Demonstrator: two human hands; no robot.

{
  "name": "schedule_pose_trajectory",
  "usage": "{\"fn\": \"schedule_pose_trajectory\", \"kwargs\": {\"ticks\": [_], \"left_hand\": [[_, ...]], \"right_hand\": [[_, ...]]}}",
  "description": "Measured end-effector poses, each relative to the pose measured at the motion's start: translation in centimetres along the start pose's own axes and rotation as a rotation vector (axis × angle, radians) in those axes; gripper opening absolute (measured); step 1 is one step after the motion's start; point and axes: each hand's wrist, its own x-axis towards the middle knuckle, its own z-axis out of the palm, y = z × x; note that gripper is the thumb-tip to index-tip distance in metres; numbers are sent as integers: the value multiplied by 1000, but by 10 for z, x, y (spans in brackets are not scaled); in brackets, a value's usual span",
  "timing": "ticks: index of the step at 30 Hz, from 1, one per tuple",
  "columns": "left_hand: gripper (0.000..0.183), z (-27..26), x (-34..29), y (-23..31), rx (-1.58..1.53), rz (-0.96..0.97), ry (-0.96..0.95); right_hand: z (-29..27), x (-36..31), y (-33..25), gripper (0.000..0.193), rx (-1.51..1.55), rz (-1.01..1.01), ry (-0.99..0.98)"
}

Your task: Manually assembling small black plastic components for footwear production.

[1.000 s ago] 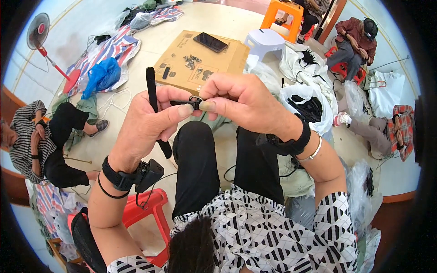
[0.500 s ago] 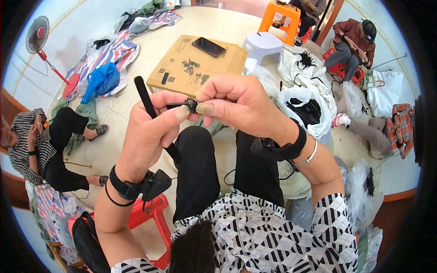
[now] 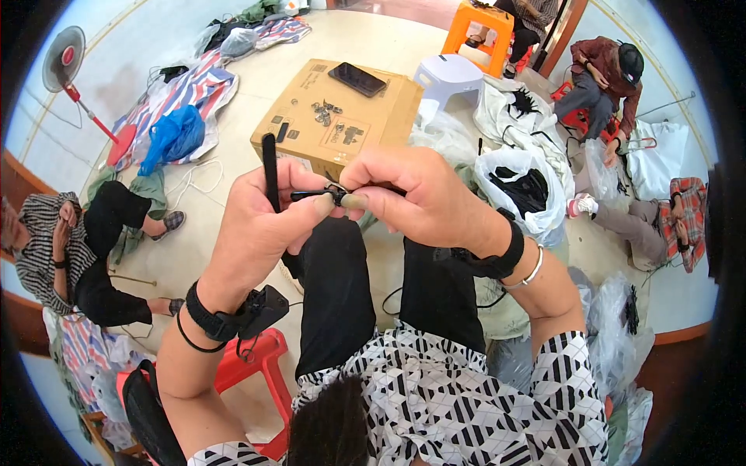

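My left hand (image 3: 252,225) is closed round a long flat black strap (image 3: 270,167), whose upper end stands up behind the thumb. A small dark buckle-like piece (image 3: 336,193) sits at the strap's short section, pinched between my left thumb and fingertips. From the other side, my right hand (image 3: 416,190) grips the same small piece between thumb and bent forefinger. The two thumb tips almost meet there, above my knees. Exactly how the piece joins the strap is hidden by my fingers.
Ahead stands a cardboard box (image 3: 392,116) bearing a phone (image 3: 357,78) and several small metal pieces (image 3: 325,113). To its right are a white stool (image 3: 449,75) and a white bag (image 3: 489,167) of black straps. Co-workers sit at left and right; a fan (image 3: 66,58) stands at left.
Both hands have dropped slightly toward my knees, and the strap's free end has swung more upright. At the upper right, a co-worker's arm has moved down toward the bags.
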Motion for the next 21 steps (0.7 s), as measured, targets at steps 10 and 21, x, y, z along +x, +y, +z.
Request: {"fn": "schedule_pose_trajectory", "kwargs": {"ticks": [10, 21], "left_hand": [[18, 2, -3, -17, -237, 3, -75], [18, -6, -7, -18, -306, -31, -83]], "right_hand": [[7, -4, 3, 1, 121, 81, 92], [20, 0, 1, 4, 75, 48, 126]]}}
